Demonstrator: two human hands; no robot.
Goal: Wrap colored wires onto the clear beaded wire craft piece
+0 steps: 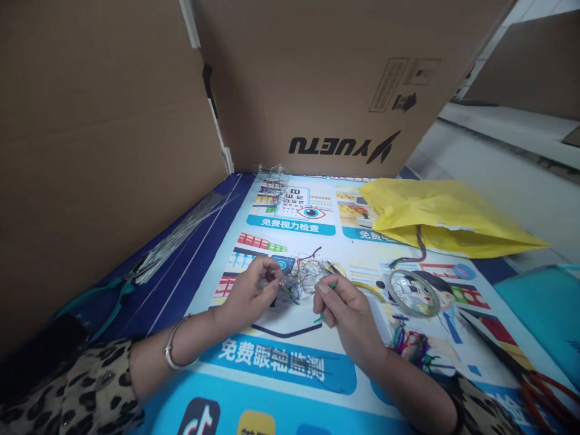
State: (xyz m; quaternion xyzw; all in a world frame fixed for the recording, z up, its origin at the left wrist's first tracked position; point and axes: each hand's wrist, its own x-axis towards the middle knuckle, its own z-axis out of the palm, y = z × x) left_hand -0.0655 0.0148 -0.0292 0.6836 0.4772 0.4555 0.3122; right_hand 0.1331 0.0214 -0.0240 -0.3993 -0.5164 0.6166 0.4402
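My left hand (252,291) is closed in a pinch at the left side of a tangle of thin wire and coloured threads (312,266); a small clear piece shows at its fingertips, too small to name. My right hand (347,311) pinches a green thread (334,286), whose ends stick out above and below the fingers. Both hands are raised over the printed sheet, a short gap apart. Beside my right wrist lies a bundle of multicoloured threads (412,347). A roll of clear tape (414,294) sits just beyond it.
Cardboard walls (308,78) stand behind and to the left. Scissors (512,362) lie at right, near a yellow bag (444,211) and a teal pouch (544,308). Teal-handled pliers (113,296) and a bunch of wires (176,238) are at left. Clear wired pieces (274,175) lie at the back.
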